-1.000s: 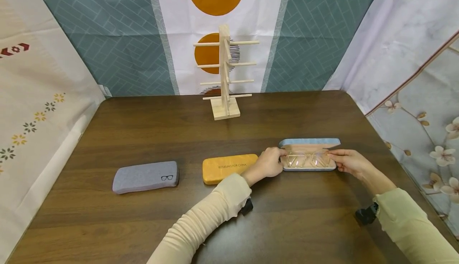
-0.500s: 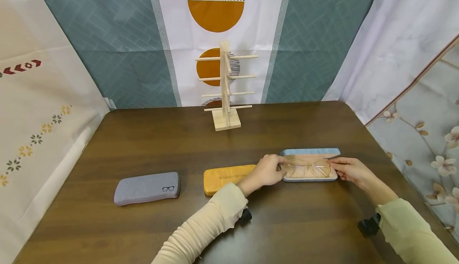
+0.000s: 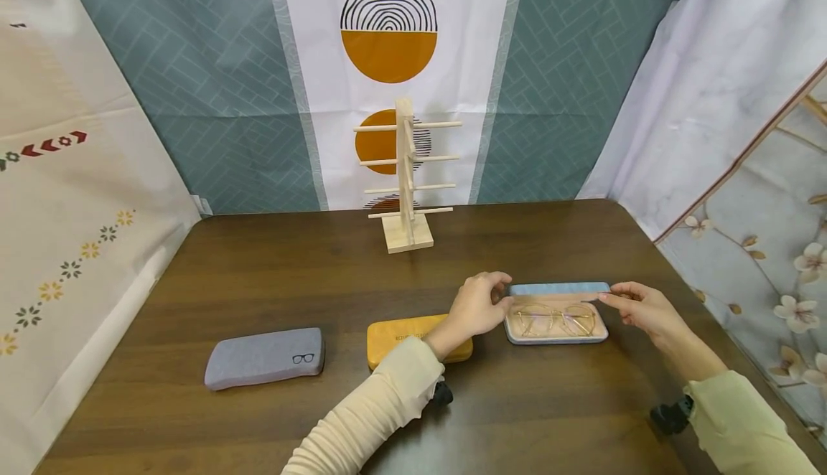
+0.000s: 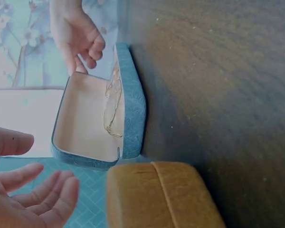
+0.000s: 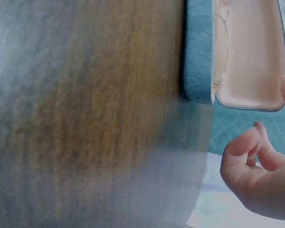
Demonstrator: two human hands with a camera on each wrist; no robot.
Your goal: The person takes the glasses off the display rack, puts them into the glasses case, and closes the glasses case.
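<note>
Head view: we see the wooden table [image 3: 258, 274] with the blue case [image 3: 555, 331] open at front right, gold glasses [image 3: 554, 319] lying inside, so stowing looks done and closing remains. Our left hand [image 3: 474, 308] and right hand [image 3: 646, 308] hover relaxed at the lid's [image 3: 558, 289] ends, gripping nothing.

Left hand [image 4: 23, 190] cut off by left and bottom edges in left wrist view; only fingertips and thumb show. Right hand [image 5: 261, 175] cropped at right edge in right wrist view, desk [image 5: 85, 118] there smeared by motion blur. Yellow case [image 3: 400, 331] partly hidden behind left forearm in head view, its printed text unreadable. Glasses [image 3: 555, 319] thin and faint, temples hard to make out. Whether either grip touches the blue case lid [image 3: 558, 289]: can't tell. Both sleeves run off the bottom edge.
</note>
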